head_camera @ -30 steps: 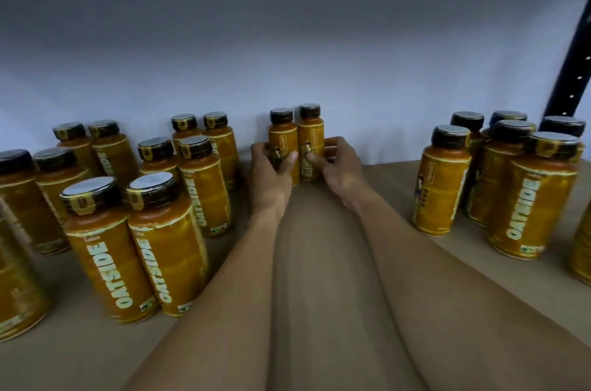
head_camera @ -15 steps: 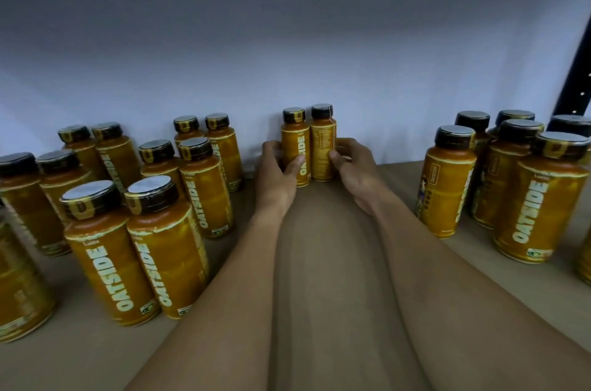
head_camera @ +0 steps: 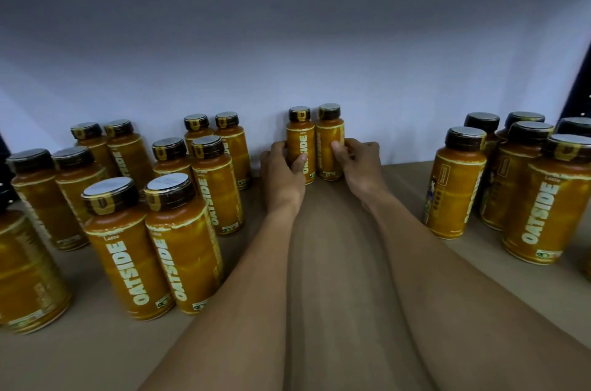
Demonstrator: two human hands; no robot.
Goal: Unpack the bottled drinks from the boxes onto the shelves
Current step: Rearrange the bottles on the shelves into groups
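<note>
Two amber Oatside bottles with dark caps stand upright, side by side, at the back of the wooden shelf (head_camera: 319, 262), against the white wall. My left hand (head_camera: 283, 171) is wrapped around the left bottle (head_camera: 299, 138), thumb on its label. The right bottle (head_camera: 331, 135) is gripped low down by my right hand (head_camera: 359, 163). Both arms stretch straight in over the middle of the shelf.
Several more Oatside bottles (head_camera: 153, 240) stand in paired rows on the left of the shelf. Another group of bottles (head_camera: 499, 183) fills the right side. A dark shelf upright (head_camera: 580, 87) rises at the far right. The shelf above shows as a dark strip overhead.
Both hands have turned the two bottles a little at the back wall; the left one's Oatside lettering now faces me. The view has shifted slightly left, so the bottles sit further right in frame.
</note>
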